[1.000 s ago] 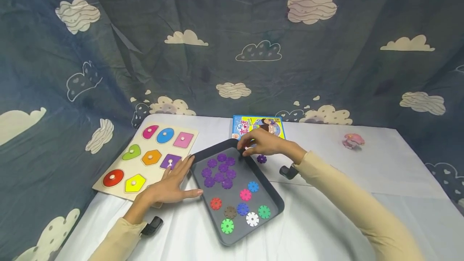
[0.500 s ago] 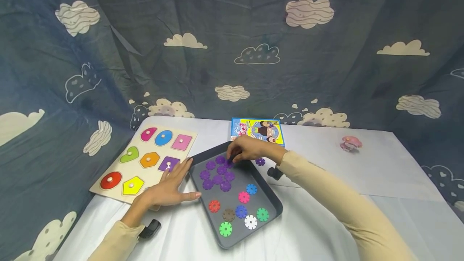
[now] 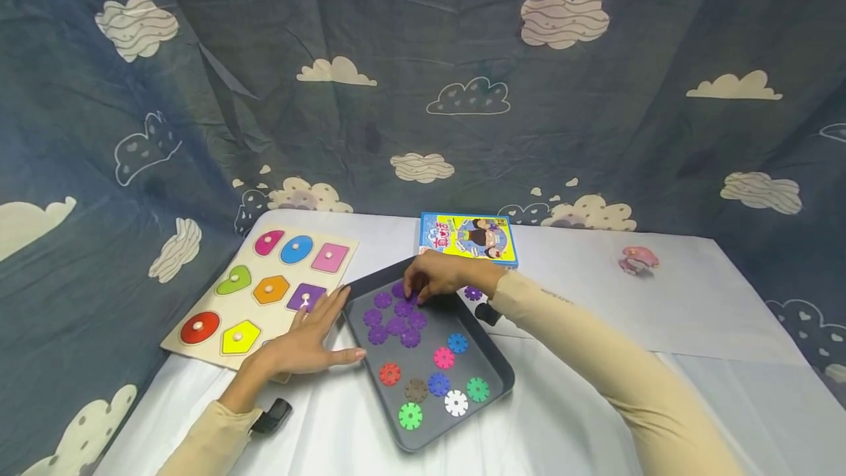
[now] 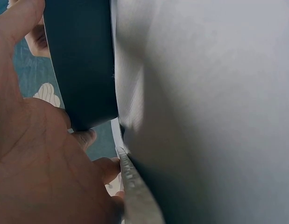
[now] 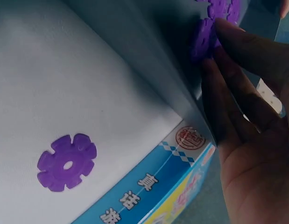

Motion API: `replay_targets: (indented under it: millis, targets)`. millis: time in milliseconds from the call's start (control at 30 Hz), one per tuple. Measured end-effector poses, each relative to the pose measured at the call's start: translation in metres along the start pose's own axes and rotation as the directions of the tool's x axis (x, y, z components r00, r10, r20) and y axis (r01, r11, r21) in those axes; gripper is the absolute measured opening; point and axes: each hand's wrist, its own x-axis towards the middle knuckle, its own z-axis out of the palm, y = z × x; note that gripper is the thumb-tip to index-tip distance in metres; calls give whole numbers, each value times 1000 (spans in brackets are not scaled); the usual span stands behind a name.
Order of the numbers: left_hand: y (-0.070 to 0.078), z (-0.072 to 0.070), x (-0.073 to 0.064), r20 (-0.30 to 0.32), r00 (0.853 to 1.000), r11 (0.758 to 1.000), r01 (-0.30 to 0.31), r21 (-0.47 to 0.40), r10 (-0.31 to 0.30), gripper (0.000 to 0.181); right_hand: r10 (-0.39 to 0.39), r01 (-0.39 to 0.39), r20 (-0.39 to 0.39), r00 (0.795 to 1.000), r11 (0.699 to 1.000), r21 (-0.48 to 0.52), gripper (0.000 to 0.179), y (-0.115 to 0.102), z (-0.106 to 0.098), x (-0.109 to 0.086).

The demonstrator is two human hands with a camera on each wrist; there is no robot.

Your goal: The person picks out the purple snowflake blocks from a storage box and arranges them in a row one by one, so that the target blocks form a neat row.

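My right hand [image 3: 436, 275] reaches over the far wall of a dark grey tray [image 3: 487, 428]. Its thumb and fingertips pinch a purple interlocking disc [image 5: 202, 41], close over the tray floor, as the right wrist view shows. Other purple discs [image 3: 396, 325] lie grouped in the tray's far half. My left hand [image 3: 297, 346] rests against the tray's left wall, fingers straight and thumb spread; in the left wrist view the hand [image 4: 41, 154] lies along the outside of the wall. One more purple disc [image 5: 67, 162] lies on the white cloth outside the tray.
Near the tray's front end lie single discs, among them a white disc [image 3: 456, 402] and a red disc [image 3: 390, 374]. A wooden shape puzzle [image 3: 253, 312] lies on the left. Behind the tray is a blue-yellow box [image 3: 502, 242]; a pink toy [image 3: 639, 259] sits on the right.
My right hand has moved left and inward from the tray's far right wall to the purple discs. The left hand has stayed at the left wall.
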Motion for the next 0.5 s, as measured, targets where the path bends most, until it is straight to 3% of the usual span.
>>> replay_targets:
  millis: [167,500]
  targets:
    - [0,1,-1,10,1000,1000,4,-5,-3,115,46,-47,-13,999,998,-37,15,1,6,2]
    - [0,0,0,-5,1000,1000,6,-11,-6,116,66,-69,-41,997,993,-95,17,-2,7,2]
